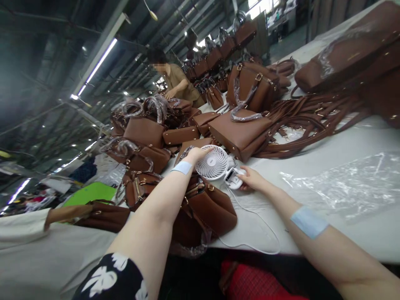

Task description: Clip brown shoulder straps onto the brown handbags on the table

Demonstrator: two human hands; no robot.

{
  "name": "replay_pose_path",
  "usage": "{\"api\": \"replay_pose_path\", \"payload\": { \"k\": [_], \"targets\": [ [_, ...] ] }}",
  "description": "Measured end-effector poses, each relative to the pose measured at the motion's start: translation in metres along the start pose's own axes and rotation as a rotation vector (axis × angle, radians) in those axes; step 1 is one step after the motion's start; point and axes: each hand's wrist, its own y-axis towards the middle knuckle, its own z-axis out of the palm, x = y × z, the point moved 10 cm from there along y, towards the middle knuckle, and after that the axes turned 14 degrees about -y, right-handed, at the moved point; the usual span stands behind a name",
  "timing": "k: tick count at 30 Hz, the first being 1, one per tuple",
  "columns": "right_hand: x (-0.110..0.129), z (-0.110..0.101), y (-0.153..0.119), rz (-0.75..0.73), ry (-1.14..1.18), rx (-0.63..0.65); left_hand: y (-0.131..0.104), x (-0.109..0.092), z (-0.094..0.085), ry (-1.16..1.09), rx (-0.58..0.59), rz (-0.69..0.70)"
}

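Note:
A small white fan (pixel 212 162) with a round grille is tilted over the table among brown handbags. My left hand (pixel 199 154) grips the upper left rim of its grille. The fan's white base (pixel 233 178) is held at its right edge by my right hand (pixel 250 178), thumb on top and fingers partly underneath. A white cable (pixel 261 218) runs from the base over the table and curves back to the left. Just below the fan lies a brown handbag (pixel 215 208).
Brown handbags (pixel 145 131) crowd the left and middle of the white table (pixel 265 204). Brown straps (pixel 300 121) and clear plastic (pixel 353 179) lie to the right. A person's arm (pixel 67 213) reaches in at left; another person (pixel 179 81) stands across the table.

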Motion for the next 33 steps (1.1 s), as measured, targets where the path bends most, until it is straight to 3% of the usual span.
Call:
{"api": "replay_pose_path", "payload": {
  "k": [9,24,33],
  "targets": [
    [0.004,-0.011,-0.007,-0.027,-0.126,-0.133,0.005,0.005,0.003,-0.054,-0.016,-0.011],
    [0.018,-0.009,-0.013,-0.103,-0.179,-0.12,0.004,0.006,-0.003,0.025,-0.05,-0.015],
    [-0.003,0.023,-0.005,-0.018,-0.173,0.067,-0.046,-0.056,-0.027,0.085,-0.267,0.31]
  ]
}}
